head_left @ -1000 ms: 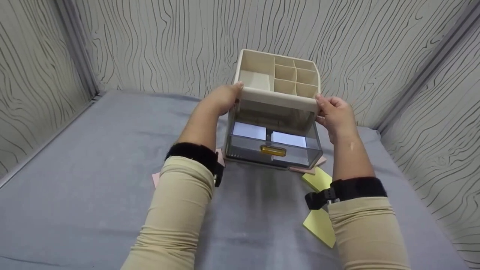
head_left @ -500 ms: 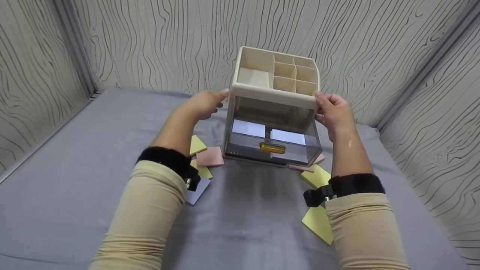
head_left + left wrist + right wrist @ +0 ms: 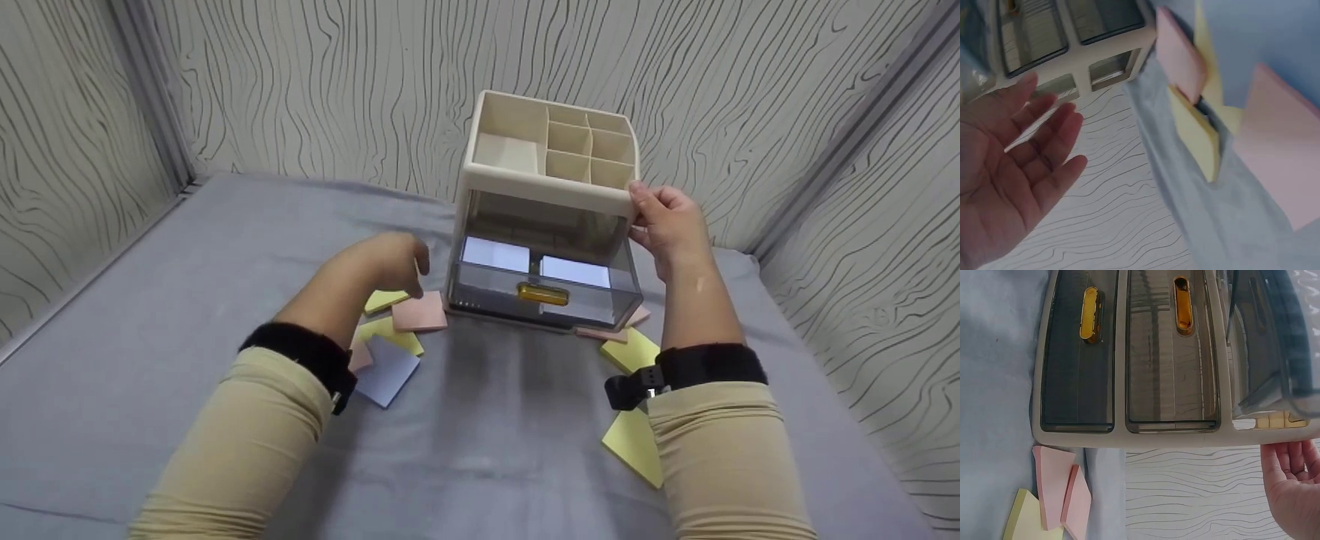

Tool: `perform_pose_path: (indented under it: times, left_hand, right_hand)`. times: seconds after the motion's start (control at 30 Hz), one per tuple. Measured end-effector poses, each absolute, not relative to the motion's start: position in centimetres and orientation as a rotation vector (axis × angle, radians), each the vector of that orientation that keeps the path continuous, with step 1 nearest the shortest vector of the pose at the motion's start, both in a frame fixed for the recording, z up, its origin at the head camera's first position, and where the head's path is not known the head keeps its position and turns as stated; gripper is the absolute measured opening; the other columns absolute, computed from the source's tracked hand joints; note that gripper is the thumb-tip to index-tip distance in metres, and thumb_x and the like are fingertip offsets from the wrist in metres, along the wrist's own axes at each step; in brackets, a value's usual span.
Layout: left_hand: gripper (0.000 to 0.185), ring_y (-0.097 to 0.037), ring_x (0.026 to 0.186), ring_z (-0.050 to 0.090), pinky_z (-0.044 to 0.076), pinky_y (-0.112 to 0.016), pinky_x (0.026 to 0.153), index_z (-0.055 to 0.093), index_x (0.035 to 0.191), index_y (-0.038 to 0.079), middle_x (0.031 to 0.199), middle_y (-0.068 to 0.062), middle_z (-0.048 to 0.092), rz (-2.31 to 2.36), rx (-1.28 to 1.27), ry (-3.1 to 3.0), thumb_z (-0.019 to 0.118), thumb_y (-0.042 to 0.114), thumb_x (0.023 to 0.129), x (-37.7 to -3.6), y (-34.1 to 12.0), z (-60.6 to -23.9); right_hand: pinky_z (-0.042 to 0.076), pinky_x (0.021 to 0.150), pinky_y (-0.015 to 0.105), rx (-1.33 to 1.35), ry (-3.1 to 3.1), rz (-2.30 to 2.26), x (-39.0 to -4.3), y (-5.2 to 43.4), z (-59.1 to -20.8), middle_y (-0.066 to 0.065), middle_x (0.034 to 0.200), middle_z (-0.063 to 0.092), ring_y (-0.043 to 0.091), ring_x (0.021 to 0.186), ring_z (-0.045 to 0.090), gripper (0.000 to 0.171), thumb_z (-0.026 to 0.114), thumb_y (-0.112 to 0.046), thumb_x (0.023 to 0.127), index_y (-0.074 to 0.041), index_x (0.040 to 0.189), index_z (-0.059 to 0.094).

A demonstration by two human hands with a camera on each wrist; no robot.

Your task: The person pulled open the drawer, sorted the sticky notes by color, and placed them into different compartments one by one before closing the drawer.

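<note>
A cream desk organizer [image 3: 551, 182] with a divided top stands at the middle back. Its smoky clear top drawer [image 3: 487, 294] is pulled out, with two pale note pads [image 3: 574, 271] inside. My right hand [image 3: 671, 229] pinches the organizer's upper right edge, thumb at the front corner. Left of the organizer, my left hand [image 3: 390, 262] hangs with loosely bent fingers, holding nothing. Just beneath it lie a pink sticky-note pad [image 3: 420, 311] and a yellow pad [image 3: 385, 301]; a blue pad [image 3: 388, 373] lies nearer me. The left wrist view shows the open palm.
On the right, yellow pads [image 3: 634, 350] and pink pads [image 3: 1053, 486] lie by the organizer's front corner. Another yellow pad [image 3: 632, 448] is beside my right forearm. A grey cloth [image 3: 487, 450] covers the table; a patterned wall [image 3: 322, 90] rises behind.
My left hand has let go of the organizer's upper left edge and moved left and down, above the note pads. My right hand keeps its place on the right edge.
</note>
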State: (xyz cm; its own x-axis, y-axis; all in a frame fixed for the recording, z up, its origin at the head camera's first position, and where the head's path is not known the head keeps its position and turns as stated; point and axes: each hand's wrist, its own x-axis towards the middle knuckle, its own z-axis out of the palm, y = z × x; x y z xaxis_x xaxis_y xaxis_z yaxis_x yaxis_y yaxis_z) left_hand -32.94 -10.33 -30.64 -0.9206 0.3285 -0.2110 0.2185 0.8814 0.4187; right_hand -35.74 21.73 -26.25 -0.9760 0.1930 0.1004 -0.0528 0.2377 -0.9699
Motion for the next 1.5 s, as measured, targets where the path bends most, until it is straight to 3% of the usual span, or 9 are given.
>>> perform_pose_path:
  times: [0.17, 0.33, 0.53, 0.83, 0.97, 1.2, 1.5]
  left_hand:
    - [0.028, -0.023, 0.090, 0.058, 0.048, -0.036, 0.078, 0.063, 0.105, 0.005, 0.098, -0.009, 0.063, 0.402, 0.569, 2.738, 0.070, 0.010, 0.078, -32.1, -10.0, -32.7]
    - [0.026, -0.019, 0.082, 0.058, 0.048, -0.033, 0.075, 0.065, 0.100, 0.005, 0.089, -0.004, 0.064, 0.217, 0.738, 2.722, 0.073, 0.012, 0.076, -31.6, -10.1, -34.4]
    - [0.021, -0.016, 0.074, 0.051, 0.046, -0.031, 0.070, 0.065, 0.093, 0.008, 0.078, 0.001, 0.059, 0.152, 0.709, 2.691, 0.075, 0.011, 0.075, -31.4, -10.0, -35.9]
    - [0.017, -0.017, 0.079, 0.051, 0.046, -0.033, 0.073, 0.065, 0.089, 0.016, 0.082, 0.004, 0.058, 0.069, 0.536, 2.601, 0.074, 0.011, 0.075, -31.5, -10.0, -37.3]
    - [0.023, -0.017, 0.081, 0.050, 0.045, -0.034, 0.074, 0.063, 0.089, 0.018, 0.083, 0.005, 0.058, 0.052, 0.493, 2.575, 0.078, 0.015, 0.071, -31.6, -10.0, -37.8]
    - [0.031, -0.017, 0.077, 0.049, 0.045, -0.033, 0.072, 0.062, 0.086, 0.017, 0.081, 0.003, 0.057, 0.034, 0.588, 2.604, 0.084, 0.016, 0.064, -31.6, -9.9, -38.2]
    - [0.034, -0.018, 0.080, 0.050, 0.044, -0.034, 0.073, 0.059, 0.086, 0.021, 0.081, 0.005, 0.057, 0.030, 0.547, 2.612, 0.084, 0.017, 0.063, -31.3, -9.9, -38.1]
  right_hand:
    - [0.039, 0.098, 0.040, -0.143, -2.299, 1.841, -35.7, 21.6, -26.2, 0.009, 0.110, 0.051, 0.022, 0.105, 0.050, 0.041, 0.059, -0.046, 0.084, -0.009, 0.100, 0.053]
    - [0.041, 0.096, 0.040, -0.131, -2.262, 1.860, -35.9, 21.6, -26.2, 0.009, 0.101, 0.052, 0.020, 0.098, 0.052, 0.037, 0.061, -0.042, 0.085, -0.007, 0.093, 0.053]
    - [0.042, 0.095, 0.039, -0.138, -2.272, 1.820, -35.9, 21.7, -26.1, 0.009, 0.101, 0.052, 0.020, 0.096, 0.052, 0.037, 0.060, -0.042, 0.085, -0.007, 0.091, 0.052]
    - [0.042, 0.095, 0.038, -0.161, -2.303, 1.778, -35.8, 21.5, -26.1, 0.010, 0.104, 0.052, 0.021, 0.100, 0.052, 0.037, 0.058, -0.044, 0.086, -0.008, 0.093, 0.052]
    - [0.042, 0.096, 0.040, -0.151, -2.305, 1.793, -35.8, 21.5, -26.1, 0.010, 0.104, 0.052, 0.021, 0.100, 0.052, 0.036, 0.057, -0.044, 0.087, -0.008, 0.093, 0.052]
    - [0.042, 0.096, 0.039, -0.159, -2.317, 1.785, -35.7, 21.6, -26.1, 0.009, 0.103, 0.052, 0.021, 0.099, 0.052, 0.038, 0.058, -0.045, 0.086, -0.009, 0.094, 0.052]
    - [0.040, 0.097, 0.042, -0.132, -2.294, 1.819, -35.7, 21.5, -26.0, 0.008, 0.099, 0.052, 0.019, 0.096, 0.052, 0.037, 0.058, -0.043, 0.086, -0.007, 0.094, 0.052]
